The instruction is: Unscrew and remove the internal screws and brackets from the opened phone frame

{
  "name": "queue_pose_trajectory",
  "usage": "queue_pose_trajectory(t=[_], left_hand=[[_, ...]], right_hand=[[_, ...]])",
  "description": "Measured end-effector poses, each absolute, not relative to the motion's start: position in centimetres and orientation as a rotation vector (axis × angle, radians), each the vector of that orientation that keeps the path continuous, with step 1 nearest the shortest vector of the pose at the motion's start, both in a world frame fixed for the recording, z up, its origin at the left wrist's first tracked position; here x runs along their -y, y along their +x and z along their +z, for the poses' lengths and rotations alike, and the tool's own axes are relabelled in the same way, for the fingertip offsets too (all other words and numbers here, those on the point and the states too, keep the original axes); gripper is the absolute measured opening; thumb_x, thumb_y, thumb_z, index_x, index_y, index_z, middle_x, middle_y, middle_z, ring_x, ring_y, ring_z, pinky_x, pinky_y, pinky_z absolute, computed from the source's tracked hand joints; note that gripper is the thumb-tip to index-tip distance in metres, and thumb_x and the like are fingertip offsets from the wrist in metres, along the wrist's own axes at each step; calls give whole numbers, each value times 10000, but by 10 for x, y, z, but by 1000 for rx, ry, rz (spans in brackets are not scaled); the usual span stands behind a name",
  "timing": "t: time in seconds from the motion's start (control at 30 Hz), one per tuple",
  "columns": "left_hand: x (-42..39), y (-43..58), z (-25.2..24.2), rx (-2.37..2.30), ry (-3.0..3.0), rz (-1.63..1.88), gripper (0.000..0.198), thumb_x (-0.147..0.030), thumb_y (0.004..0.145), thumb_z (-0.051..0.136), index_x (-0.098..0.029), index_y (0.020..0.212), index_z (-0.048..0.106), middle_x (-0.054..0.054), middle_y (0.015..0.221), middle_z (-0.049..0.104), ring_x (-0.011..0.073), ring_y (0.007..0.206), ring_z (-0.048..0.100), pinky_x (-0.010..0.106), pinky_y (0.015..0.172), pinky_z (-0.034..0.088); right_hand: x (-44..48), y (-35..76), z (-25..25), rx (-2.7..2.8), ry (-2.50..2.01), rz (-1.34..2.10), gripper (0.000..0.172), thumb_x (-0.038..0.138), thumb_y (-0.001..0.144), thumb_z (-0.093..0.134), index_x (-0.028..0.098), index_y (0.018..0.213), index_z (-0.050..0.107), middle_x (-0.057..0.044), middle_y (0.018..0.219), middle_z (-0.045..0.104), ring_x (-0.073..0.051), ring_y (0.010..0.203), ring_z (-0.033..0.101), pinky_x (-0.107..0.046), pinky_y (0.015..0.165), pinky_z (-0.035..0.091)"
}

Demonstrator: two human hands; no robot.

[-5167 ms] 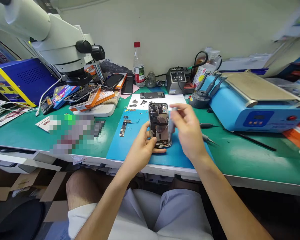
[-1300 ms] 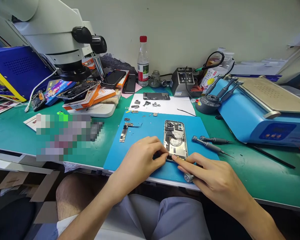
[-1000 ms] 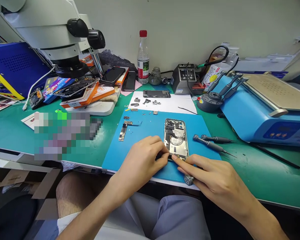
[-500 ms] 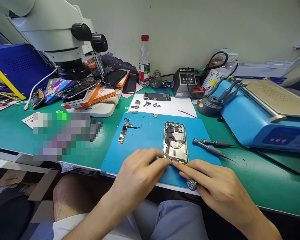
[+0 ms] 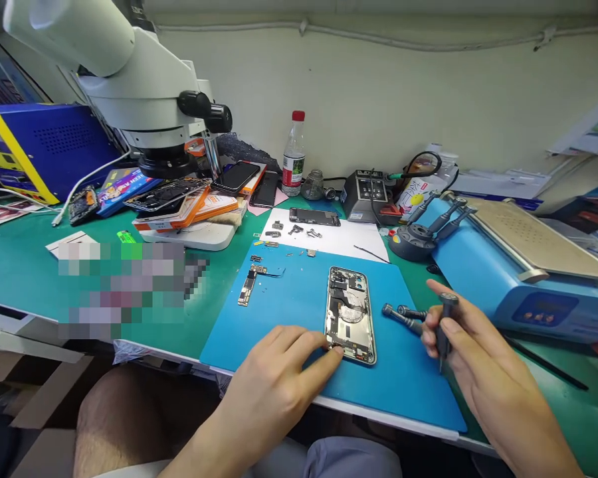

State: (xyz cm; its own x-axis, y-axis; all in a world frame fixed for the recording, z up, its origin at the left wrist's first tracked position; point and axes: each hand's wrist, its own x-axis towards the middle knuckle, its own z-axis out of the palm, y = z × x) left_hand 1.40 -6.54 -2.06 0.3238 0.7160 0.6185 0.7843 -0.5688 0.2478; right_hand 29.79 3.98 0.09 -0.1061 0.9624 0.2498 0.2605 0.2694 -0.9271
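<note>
Green bench (image 5: pixel 30 265) (blue mat (image 5: pixel 289 312) atop)

The mat (image 5: pixel 289 312) is plain bright blue and lies on a green bench top (image 5: pixel 30 265). The opened phone housing (image 5: pixel 349 315) has a silver rim, with black and grey parts and a pale round coil inside. The upright screwdriver (image 5: pixel 443 338) is dark grey. The paper sheet (image 5: pixel 349 239) is white. The microscope (image 5: pixel 144 99) is white with black knobs. The bottle (image 5: pixel 293 156) is clear, with a red cap and a green-and-white label. The machine (image 5: pixel 478 279) is light blue with a dull metal plate. The box (image 5: pixel 54 143) is dark blue, edged yellow.
</note>
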Motion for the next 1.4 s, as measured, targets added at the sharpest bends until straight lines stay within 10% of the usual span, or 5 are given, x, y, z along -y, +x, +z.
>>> queue_pose_trajectory(t=[0.17,0.4,0.5,0.73,1.4], left_hand=[[61,18,-18,1571,-2489,-1158,222,-198,1138,553,-245,1239,745,41,1144,782,229,954,724,383,809,594],[57,23,-19,1662,-2500,-1173,162,-165,1080,641,-258,1168,741,31,1115,758,246,917,705,404,775,593],[56,26,-22,1570,-2462,-1153,146,-134,1065,653,-226,1148,731,39,1074,760,249,896,706,401,760,591],[53,26,-26,1589,-2424,-1285,131,-202,1104,613,-252,1093,734,14,1040,768,220,856,719,366,732,589],[67,17,-20,1475,-2478,-1359,220,-199,1136,545,-216,1182,759,54,1102,814,206,929,793,309,804,633]], right_hand=[[-43,302,24,1638,-1306,613,623,581,970,706,406,1561,613,-72,1002,820,-356,1094,788,-476,875,710],[-106,221,66,1630,-1030,648,703,452,990,744,295,1614,460,-79,1132,774,-214,801,740,-429,822,679],[-148,196,51,1704,-1047,813,461,502,1001,727,197,1343,680,-104,1139,782,-195,795,746,-445,864,673],[-169,185,18,1764,-1056,1130,413,424,1050,714,189,1386,669,-107,1361,709,-243,1137,733,-463,956,649],[-173,184,4,1581,-1013,1390,412,422,1050,711,203,1397,670,-117,1416,691,-257,1191,719,-489,1003,636]])
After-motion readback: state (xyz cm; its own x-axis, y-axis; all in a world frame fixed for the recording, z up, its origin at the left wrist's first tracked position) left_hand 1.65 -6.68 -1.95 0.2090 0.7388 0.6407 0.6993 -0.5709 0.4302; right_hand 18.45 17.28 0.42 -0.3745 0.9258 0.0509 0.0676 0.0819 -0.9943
